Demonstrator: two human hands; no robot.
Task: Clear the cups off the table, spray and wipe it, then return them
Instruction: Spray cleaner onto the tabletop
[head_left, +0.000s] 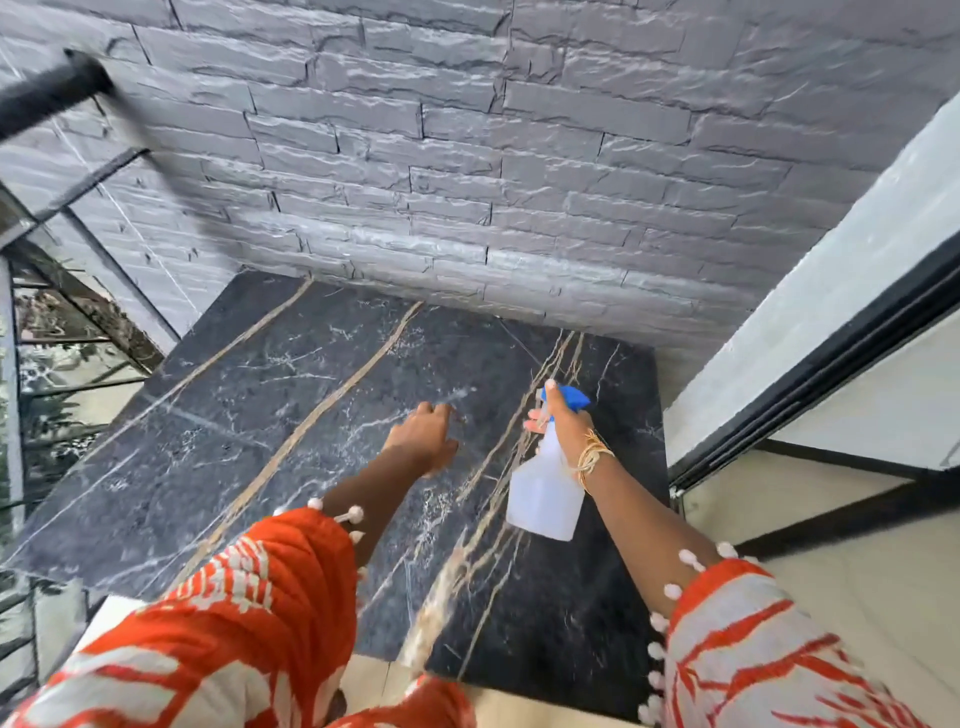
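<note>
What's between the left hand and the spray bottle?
Only bare marble tabletop with a tan vein, per the head view. The left hand and the spray bottle in the right hand are apart.

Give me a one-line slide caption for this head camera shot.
Right hand holds a spray bottle over the dark marble table while the left hand reaches across it.

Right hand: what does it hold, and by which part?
The right hand holds a spray bottle by its neck, under the blue head.
</note>
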